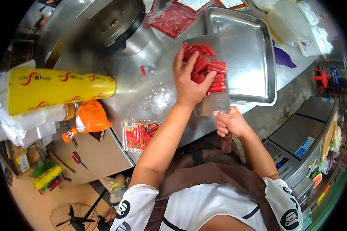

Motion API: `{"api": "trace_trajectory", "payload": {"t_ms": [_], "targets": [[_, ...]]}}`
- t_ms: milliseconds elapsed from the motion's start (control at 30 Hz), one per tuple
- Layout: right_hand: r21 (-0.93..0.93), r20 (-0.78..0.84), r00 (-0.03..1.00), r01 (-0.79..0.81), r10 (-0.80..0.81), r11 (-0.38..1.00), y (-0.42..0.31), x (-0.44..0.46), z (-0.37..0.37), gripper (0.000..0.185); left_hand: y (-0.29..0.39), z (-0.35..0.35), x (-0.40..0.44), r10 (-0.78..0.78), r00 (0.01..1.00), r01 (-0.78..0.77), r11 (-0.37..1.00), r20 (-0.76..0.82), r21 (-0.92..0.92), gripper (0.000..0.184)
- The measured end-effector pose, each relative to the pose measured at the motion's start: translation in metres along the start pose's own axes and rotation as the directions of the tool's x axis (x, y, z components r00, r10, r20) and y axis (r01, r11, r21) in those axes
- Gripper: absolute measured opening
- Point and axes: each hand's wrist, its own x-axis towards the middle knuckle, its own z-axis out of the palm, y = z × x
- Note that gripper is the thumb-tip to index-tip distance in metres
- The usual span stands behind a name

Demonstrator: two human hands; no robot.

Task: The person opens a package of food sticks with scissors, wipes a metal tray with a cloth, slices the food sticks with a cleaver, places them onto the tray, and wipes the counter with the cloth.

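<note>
Several red wrapped sticks (217, 66) lie piled on the broad metal blade of a cleaver (214, 104). My left hand (191, 82) is spread over the pile, fingers apart, pressing against the sticks from the left. My right hand (231, 122) is closed around the cleaver's brown wooden handle, below the blade. The blade's right side overlaps the left rim of a shiny metal tray (246, 57). One small red piece (143, 70) lies apart on the steel table (158, 92), left of my left hand.
Flat red packs (173, 22) lie at the back, beside a large metal pot (133, 34). A yellow roll (61, 88), an orange bag (92, 116) and a red packet (137, 135) are left. Plastic containers (293, 23) and a purple cloth (284, 57) stand beyond the tray.
</note>
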Motion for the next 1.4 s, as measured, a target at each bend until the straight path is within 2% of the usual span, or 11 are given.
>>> {"api": "trace_trajectory", "payload": {"t_ms": [167,233,367,567,633,733,767,900,1067,1233,1400], "targets": [[0.032,-0.228,0.967,0.127,-0.117,0.991,-0.032,-0.037,-0.029,0.017,0.022,0.081,0.027,0.063,0.996,-0.050,0.982,0.063,-0.183,0.057],[-0.236,-0.424,0.878,0.128,-0.220,0.963,-0.042,-0.038,-0.043,0.016,0.018,0.108,0.029,0.078,0.989,-0.065,0.993,0.125,-0.102,0.051],[-0.458,-0.492,0.803,0.091,-0.337,0.885,-0.060,-0.039,-0.061,0.011,0.030,0.119,0.027,0.253,0.955,-0.229,0.960,0.154,-0.159,0.045],[-0.406,-0.484,0.783,0.196,-0.392,0.893,-0.055,-0.050,-0.077,0.005,0.035,0.135,0.002,0.319,0.872,-0.259,0.945,0.371,-0.201,0.037],[-0.317,-0.480,0.773,0.289,-0.415,0.903,-0.053,-0.057,-0.084,0.007,0.015,0.134,0.001,0.209,0.847,-0.322,0.933,0.488,0.159,0.029],[-0.366,-0.449,0.751,0.340,-0.485,0.866,-0.050,-0.069,-0.100,0.007,0.001,0.092,0.031,0.300,0.926,-0.303,0.953,0.230,-0.020,0.030],[-0.386,-0.436,0.736,0.366,-0.517,0.847,-0.046,-0.073,-0.103,0.008,-0.012,0.066,0.034,0.214,0.959,-0.246,0.955,0.187,0.164,0.032],[-0.467,-0.477,0.664,0.365,-0.577,0.806,-0.046,-0.085,-0.107,0.014,-0.081,-0.053,0.037,-0.092,0.995,0.076,0.599,-0.026,0.797,0.044],[-0.391,-0.425,0.726,0.391,-0.540,0.833,-0.040,-0.080,-0.109,0.006,-0.111,-0.092,0.017,-0.295,0.955,0.132,0.449,0.008,0.884,0.037],[-0.334,-0.402,0.759,0.398,-0.511,0.854,-0.032,-0.075,-0.109,0.007,-0.099,-0.078,0.029,-0.533,0.840,0.262,0.570,0.107,0.779,0.017],[-0.315,-0.413,0.753,0.410,-0.513,0.856,-0.028,-0.076,-0.109,0.008,-0.010,0.008,0.048,-0.415,0.892,0.404,0.910,0.182,0.092,0.018]]}}
